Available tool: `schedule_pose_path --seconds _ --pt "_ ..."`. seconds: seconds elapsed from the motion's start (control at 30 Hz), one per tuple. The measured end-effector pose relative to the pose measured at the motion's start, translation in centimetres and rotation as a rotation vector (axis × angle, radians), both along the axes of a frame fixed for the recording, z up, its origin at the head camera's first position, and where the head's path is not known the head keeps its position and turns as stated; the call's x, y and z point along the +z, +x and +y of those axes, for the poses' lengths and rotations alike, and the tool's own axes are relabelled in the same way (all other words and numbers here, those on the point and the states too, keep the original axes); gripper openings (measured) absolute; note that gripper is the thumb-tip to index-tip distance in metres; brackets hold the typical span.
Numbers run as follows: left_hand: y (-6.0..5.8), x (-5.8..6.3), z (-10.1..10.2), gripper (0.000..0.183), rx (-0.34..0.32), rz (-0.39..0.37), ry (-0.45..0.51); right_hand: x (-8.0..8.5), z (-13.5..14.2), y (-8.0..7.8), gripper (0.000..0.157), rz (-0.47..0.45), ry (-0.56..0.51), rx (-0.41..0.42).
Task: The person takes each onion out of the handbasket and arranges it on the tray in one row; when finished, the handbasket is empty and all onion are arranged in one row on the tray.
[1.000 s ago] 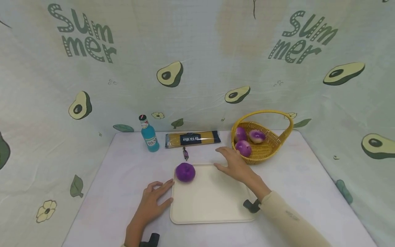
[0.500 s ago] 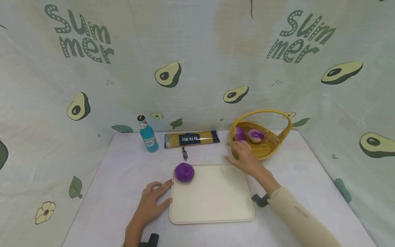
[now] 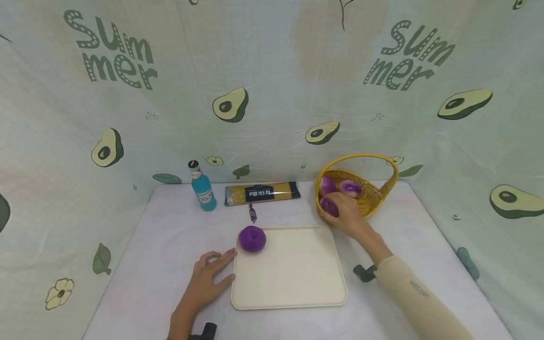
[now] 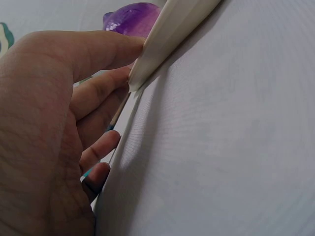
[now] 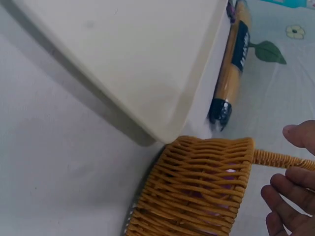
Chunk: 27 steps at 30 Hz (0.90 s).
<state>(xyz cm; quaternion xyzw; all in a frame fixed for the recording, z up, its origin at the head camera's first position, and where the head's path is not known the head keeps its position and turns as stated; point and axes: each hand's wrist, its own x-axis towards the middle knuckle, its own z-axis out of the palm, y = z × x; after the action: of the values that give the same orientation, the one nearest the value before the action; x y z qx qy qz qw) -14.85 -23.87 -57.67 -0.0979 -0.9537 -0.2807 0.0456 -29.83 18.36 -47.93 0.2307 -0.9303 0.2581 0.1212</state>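
- One round, glossy purple vegetable (image 3: 252, 239) sits on the rectangular cream tray (image 3: 293, 274); three purple-and-white vegetables (image 3: 350, 188) are in the yellow woven basket (image 3: 369, 200).
- The right hand (image 3: 350, 215) grips the nearest one, inside the basket.
- The left hand's (image 3: 208, 278) loosely straight fingers touch the tray's edge.
- Behind the whitish table (image 3: 170, 226) hangs pale avocado-print cloth (image 3: 272, 61).
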Motion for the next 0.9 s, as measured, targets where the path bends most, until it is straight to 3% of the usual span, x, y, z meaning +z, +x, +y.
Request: schedule_pose_path --seconds 0.43,0.9 --pt "0.1 0.0 0.0 0.06 -0.01 0.012 0.011 -0.3 2.0 -0.8 0.063 -0.111 0.089 -0.091" --pt "0.0 0.0 0.1 0.061 0.002 0.013 -0.009 -0.8 2.5 -2.0 0.072 -0.219 0.098 -0.139"
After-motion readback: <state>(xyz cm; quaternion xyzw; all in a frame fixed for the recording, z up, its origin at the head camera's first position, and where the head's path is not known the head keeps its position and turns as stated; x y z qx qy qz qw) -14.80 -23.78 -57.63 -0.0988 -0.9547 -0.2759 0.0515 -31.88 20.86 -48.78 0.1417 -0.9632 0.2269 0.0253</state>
